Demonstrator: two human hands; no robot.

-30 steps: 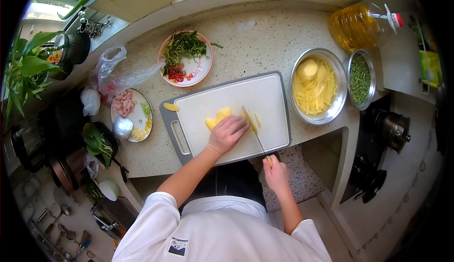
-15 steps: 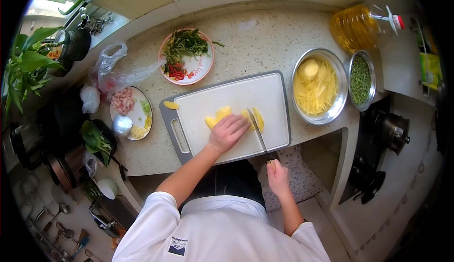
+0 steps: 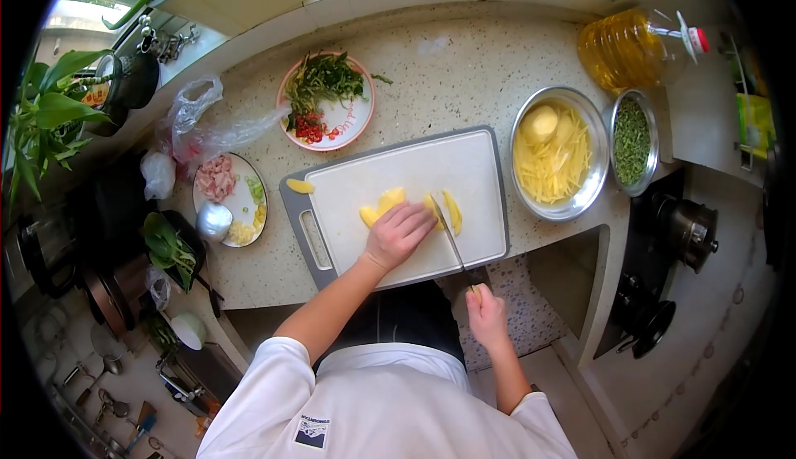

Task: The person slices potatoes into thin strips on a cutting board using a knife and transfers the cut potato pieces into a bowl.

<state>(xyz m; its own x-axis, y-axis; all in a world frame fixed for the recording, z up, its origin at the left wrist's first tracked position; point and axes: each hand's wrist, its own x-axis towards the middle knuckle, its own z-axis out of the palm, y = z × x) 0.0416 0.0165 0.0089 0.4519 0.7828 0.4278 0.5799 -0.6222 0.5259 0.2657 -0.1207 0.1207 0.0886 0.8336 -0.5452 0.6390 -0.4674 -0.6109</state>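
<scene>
One white short-sleeved shirt [image 3: 398, 397] fills the nearest part of the view, and past it the right hand [image 3: 487, 310] is closed firmly around the handle of a kitchen knife [image 3: 454, 247], just off the board's near edge. Farther in, the left hand [image 3: 401, 233] lies palm down, its fingers together and slightly bent, over the peeled potato pieces [image 3: 390, 199] in the middle of the grey-rimmed cutting board [image 3: 348, 198]; how much it grips beneath the fingers cannot be told. The knife's blade stands just beside those fingertips, with thin potato slices [image 3: 453, 211] on its other side. A single potato slice [image 3: 299, 186] sits at the board's far left corner. Left of the board, an oval plate [image 3: 241, 184] carries diced meat [image 3: 215, 179]; to the right, a steel bowl [image 3: 591, 184] holds potato shreds [image 3: 549, 165] and a whole peeled potato [image 3: 542, 120], next to a smaller bowl of chopped greens [image 3: 632, 137]. Beyond the board, a pink-rimmed plate [image 3: 355, 116] bears sliced green and red peppers [image 3: 322, 82], and an oil jug [image 3: 615, 48] rests at the worktop's [image 3: 448, 69] far right.
</scene>
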